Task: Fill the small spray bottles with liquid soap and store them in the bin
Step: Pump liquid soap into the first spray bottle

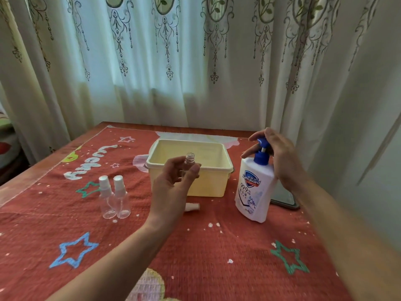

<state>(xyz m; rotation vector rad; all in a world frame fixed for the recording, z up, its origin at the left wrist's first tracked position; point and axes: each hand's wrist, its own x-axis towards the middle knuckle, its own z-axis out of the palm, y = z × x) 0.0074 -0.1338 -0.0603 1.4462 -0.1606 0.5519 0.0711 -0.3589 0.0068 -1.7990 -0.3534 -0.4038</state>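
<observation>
Toward the bench's left edge, two capped spray bottles [114,197] stand upright and touching on the red star-patterned cloth [195,246]. Right of them the left hand [171,187] holds an uncapped small bottle [189,162] upright, fingers [194,170] gripping it, in front of the cream bin [217,170] near the far edge. A loose spray cap [192,207] lies below. The soap bottle [253,187] stands near the right edge; the right hand [280,157] rests over its blue pump [263,146], fingers spread.
</observation>
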